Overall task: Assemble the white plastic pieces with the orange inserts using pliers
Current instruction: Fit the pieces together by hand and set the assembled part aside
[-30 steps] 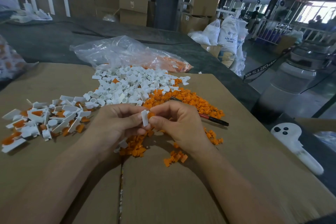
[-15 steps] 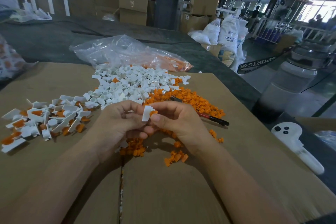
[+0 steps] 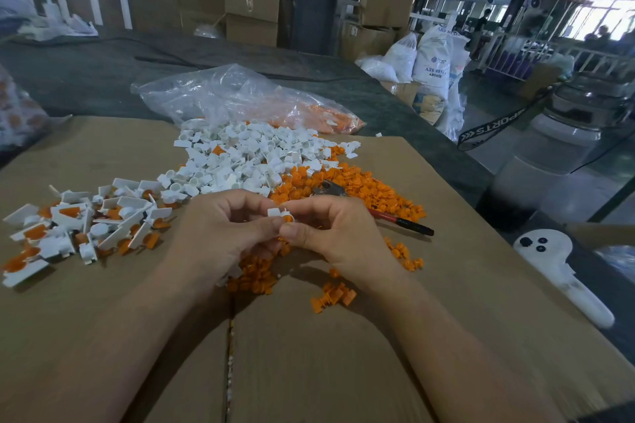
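1. Hands. The left hand (image 3: pixel 223 227) and right hand (image 3: pixel 330 233) meet above the cardboard sheet (image 3: pixel 309 354) that covers the counter (image 3: pixel 86 72). Both have their fingers curled. Together they pinch one white piece (image 3: pixel 276 212), the left hand at its flat end and the right hand at its ring end. An orange insert (image 3: pixel 288 218) shows in that ring, just under the right forefinger. How fully it is seated cannot be told.

2. Stock. A heap of loose white pieces (image 3: pixel 247 158) lies beyond the hands. A spread of loose orange inserts (image 3: pixel 360 182) lies beside it to the right and runs under the hands. White pieces with orange showing in them (image 3: pixel 79 223) lie scattered to the left.

3. Tool. The pliers (image 3: pixel 402 221) lie on the orange spread behind the right hand, touched by neither hand.

4. Other items. A clear plastic bag (image 3: pixel 233 96) lies at the far edge of the cardboard. A white handheld controller (image 3: pixel 556 268) lies to the right, off the cardboard.
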The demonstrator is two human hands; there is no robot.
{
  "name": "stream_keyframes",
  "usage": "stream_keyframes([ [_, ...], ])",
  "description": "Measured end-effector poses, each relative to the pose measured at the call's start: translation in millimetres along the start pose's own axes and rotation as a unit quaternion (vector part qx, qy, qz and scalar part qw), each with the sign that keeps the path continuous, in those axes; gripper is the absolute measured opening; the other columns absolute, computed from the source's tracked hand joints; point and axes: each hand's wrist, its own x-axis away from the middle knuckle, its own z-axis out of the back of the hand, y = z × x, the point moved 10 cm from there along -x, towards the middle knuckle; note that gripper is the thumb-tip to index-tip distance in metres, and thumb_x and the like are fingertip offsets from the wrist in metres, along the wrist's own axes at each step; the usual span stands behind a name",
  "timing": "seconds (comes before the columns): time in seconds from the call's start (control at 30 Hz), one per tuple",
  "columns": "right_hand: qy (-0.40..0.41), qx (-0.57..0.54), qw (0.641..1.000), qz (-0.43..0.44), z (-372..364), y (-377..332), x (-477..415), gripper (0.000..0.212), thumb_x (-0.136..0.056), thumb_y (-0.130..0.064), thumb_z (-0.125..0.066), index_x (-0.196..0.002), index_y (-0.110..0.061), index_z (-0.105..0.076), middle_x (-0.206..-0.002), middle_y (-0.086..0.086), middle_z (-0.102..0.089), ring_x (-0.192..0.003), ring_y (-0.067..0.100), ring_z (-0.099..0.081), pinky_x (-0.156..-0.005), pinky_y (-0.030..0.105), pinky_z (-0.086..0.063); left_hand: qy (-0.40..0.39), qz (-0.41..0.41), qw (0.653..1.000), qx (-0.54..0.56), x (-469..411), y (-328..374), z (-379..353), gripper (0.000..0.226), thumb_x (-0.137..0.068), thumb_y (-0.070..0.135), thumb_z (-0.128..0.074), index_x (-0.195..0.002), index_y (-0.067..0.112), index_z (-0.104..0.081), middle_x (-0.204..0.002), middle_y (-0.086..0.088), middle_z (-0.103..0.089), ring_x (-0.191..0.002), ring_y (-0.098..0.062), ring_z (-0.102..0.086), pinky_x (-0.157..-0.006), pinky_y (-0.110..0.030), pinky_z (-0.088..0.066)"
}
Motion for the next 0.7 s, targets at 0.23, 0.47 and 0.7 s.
stream_keyframes([
  [0.23, 0.063, 0.077, 0.991, 0.094, 4.6, -17.1, 3.6, 0.034, -0.071, -0.011, -0.077, -0.103, -0.016, -0.068, -0.091, -0.007, -0.068, -0.080, 0.006, -0.066, -0.075, 0.026, -0.055, 0.038, 0.023, 0.999, 0.002, -2.5, -6.2, 10.1, 0.007, -0.069, 0.004, -0.071, -0.065, 0.007, -0.067, -0.055, -0.009, -0.067, -0.045, -0.013, -0.062, -0.043, -0.017, -0.048],
  [0.47, 0.090, 0.120, 0.976, 0.161, 5.2, -27.8, 8.4, 0.027, -0.072, -0.008, -0.075, -0.099, -0.007, -0.071, -0.088, 0.006, -0.071, -0.078, 0.013, -0.067, -0.073, 0.031, -0.056, 0.011, 0.054, 0.998, 0.035, -3.5, -12.9, 5.7, 0.004, -0.060, 0.009, -0.071, -0.057, 0.011, -0.070, -0.054, -0.011, -0.065, -0.044, -0.014, -0.061, -0.042, -0.018, -0.048],
  [0.7, 0.085, 0.152, 0.963, 0.204, 2.8, -35.0, 10.1, 0.026, -0.073, -0.008, -0.072, -0.099, -0.003, -0.070, -0.091, 0.009, -0.072, -0.084, 0.017, -0.067, -0.076, 0.037, -0.055, -0.016, 0.062, 0.997, 0.034, -2.3, -11.7, 2.8, 0.007, -0.054, 0.014, -0.070, -0.058, 0.009, -0.070, -0.056, -0.011, -0.066, -0.046, -0.015, -0.062, -0.043, -0.019, -0.049],
])
